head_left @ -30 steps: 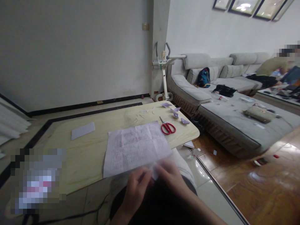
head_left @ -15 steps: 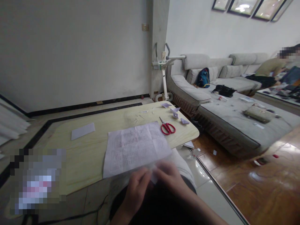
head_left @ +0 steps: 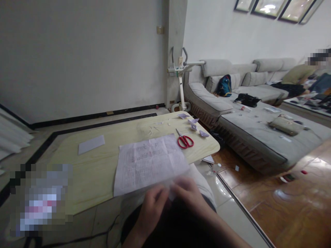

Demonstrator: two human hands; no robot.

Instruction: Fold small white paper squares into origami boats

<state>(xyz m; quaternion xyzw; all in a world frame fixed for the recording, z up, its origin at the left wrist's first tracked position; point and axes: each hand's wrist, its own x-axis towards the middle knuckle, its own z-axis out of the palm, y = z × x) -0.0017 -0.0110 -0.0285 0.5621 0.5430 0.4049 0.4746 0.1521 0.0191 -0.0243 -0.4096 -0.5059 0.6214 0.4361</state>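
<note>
Close to my body, just off the table's near edge, my left hand (head_left: 154, 204) and my right hand (head_left: 188, 193) meet with fingers pinched. Between them is a small piece of white paper (head_left: 171, 196), mostly covered by the fingers and blurred. Beyond my hands a large creased printed sheet (head_left: 150, 165) lies flat on the pale wooden table (head_left: 98, 179). Red-handled scissors (head_left: 185, 141) rest right of the sheet. Several small folded paper shapes (head_left: 203, 133) sit along the table's far right end. Thin paper scraps (head_left: 156, 128) are scattered behind the sheet.
A folded white paper (head_left: 91, 144) lies on the table's left part, with a pixelated area at lower left. Right of the table stand a grey sofa (head_left: 248, 132) with bags on it and an exercise machine (head_left: 181, 86). A person (head_left: 294, 77) sits far right.
My right hand's fingers have shifted slightly around the small paper. My left hand has moved only a little, and the things on the table have stayed put.
</note>
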